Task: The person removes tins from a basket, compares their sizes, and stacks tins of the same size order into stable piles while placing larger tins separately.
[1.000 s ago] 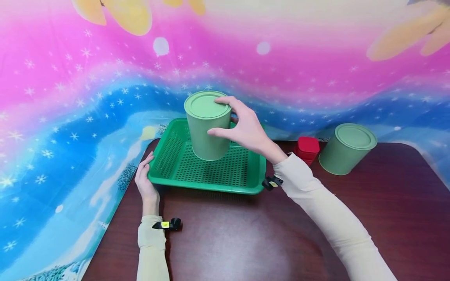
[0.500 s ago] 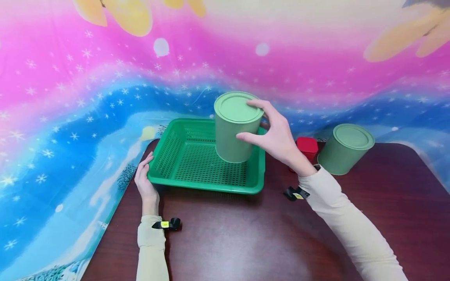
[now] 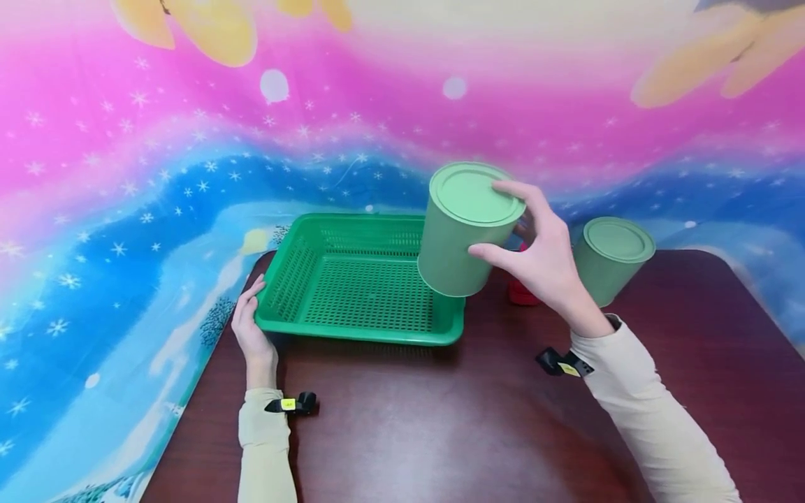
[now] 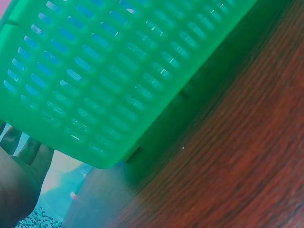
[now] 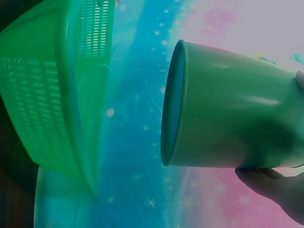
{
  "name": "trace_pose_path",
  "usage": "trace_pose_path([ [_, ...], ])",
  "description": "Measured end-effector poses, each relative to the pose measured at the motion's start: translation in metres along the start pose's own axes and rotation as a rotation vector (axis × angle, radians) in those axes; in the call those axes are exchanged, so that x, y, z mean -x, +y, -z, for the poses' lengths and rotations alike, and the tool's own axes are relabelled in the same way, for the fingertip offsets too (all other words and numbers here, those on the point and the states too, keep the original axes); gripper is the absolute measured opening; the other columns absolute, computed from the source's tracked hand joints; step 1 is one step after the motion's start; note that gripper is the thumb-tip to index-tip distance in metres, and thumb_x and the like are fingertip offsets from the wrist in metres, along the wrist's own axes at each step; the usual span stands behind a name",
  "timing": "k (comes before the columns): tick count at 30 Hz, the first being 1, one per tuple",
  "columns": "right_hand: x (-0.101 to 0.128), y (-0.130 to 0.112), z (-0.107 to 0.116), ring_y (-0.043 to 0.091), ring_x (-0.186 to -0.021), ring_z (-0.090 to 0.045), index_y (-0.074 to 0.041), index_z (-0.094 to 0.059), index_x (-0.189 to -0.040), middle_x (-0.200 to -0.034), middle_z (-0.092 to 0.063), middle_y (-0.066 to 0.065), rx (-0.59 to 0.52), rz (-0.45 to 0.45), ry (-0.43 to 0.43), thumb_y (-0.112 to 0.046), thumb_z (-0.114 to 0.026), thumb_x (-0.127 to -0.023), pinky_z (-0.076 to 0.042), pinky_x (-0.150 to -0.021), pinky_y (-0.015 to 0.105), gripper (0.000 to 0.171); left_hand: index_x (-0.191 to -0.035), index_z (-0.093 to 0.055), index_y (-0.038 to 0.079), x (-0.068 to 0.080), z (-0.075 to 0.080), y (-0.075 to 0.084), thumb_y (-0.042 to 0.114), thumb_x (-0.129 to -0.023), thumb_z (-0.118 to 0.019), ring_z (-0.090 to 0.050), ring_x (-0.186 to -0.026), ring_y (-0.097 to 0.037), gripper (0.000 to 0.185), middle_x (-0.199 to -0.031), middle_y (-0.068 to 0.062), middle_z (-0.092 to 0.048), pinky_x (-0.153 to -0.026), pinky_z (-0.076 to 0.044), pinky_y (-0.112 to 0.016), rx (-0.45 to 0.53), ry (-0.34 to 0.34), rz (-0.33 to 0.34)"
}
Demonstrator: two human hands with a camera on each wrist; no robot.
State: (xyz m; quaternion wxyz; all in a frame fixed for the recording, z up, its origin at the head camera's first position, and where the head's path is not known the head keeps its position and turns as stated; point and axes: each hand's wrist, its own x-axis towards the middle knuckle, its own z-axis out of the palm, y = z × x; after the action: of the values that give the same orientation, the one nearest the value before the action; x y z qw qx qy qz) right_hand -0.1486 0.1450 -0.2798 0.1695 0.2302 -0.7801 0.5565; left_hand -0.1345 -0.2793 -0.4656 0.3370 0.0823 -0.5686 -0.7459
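Note:
A green tin can (image 3: 470,237) with a round lid is held up in the air by my right hand (image 3: 544,262), thumb on the near side and fingers at the lid's edge. The can is tilted slightly, over the right end of a green plastic basket (image 3: 358,334). In the right wrist view the can's bottom (image 5: 174,107) faces the basket side. My left hand (image 3: 254,335) touches the basket's left end with its fingers extended along the outside; its thumb is hidden. The basket interior shows bare perforated mesh.
A second green can (image 3: 613,258) stands at the back right of the dark wooden table (image 3: 440,426). A red container (image 3: 522,293) is mostly hidden behind the held can and right hand. A colourful printed cloth (image 3: 352,84) hangs behind the table.
My right hand has carried the can rightward from above the basket's middle to its right edge, and the can has tilted a little. My left hand stays at the basket's left end.

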Motion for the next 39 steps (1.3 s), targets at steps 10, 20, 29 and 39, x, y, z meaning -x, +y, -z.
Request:
trace_pose_path([
  [10, 0.024, 0.007, 0.029, 0.018, -0.112, -0.064, -0.016, -0.053, -0.150, -0.136, -0.059, 0.006, -0.040, -0.032, 0.095, 0.008, -0.084, -0.079, -0.049, -0.095, 0.022, 0.081, -0.125, -0.070, -0.007, 0.002, -0.002, -0.002, 0.010, -0.107, -0.044, -0.043, -0.143, -0.024, 0.036, -0.139, -0.007, -0.066, -0.114, -0.029, -0.033, 0.010, -0.014, 0.007],
  [20, 0.041, 0.020, 0.061, 0.015, -0.114, -0.062, -0.013, -0.054, -0.149, -0.141, -0.056, 0.004, 0.047, -0.070, 0.178, 0.016, -0.083, -0.074, -0.047, -0.096, 0.020, 0.086, -0.125, -0.071, -0.007, 0.000, -0.002, 0.000, 0.011, -0.107, -0.044, -0.042, -0.144, -0.023, 0.036, -0.140, -0.009, -0.066, -0.115, -0.027, -0.033, 0.012, -0.011, 0.005],
  [29, 0.059, 0.032, 0.082, 0.011, -0.114, -0.063, -0.015, -0.053, -0.150, -0.144, -0.055, 0.004, 0.106, -0.147, 0.223, 0.015, -0.083, -0.074, -0.047, -0.095, 0.016, 0.087, -0.124, -0.071, -0.007, 0.000, 0.001, 0.000, 0.008, -0.106, -0.044, -0.043, -0.143, -0.022, 0.036, -0.139, -0.008, -0.066, -0.113, -0.030, -0.030, 0.016, 0.007, 0.013],
  [39, 0.081, 0.041, 0.106, 0.011, -0.102, -0.063, -0.014, -0.055, -0.149, -0.126, -0.066, -0.001, 0.159, -0.198, 0.307, 0.017, -0.082, -0.073, -0.047, -0.082, 0.014, 0.087, -0.123, -0.072, -0.007, 0.000, 0.001, 0.000, 0.008, -0.106, -0.044, -0.044, -0.142, -0.024, 0.036, -0.140, -0.010, -0.066, -0.113, -0.031, -0.030, 0.034, 0.006, 0.008],
])
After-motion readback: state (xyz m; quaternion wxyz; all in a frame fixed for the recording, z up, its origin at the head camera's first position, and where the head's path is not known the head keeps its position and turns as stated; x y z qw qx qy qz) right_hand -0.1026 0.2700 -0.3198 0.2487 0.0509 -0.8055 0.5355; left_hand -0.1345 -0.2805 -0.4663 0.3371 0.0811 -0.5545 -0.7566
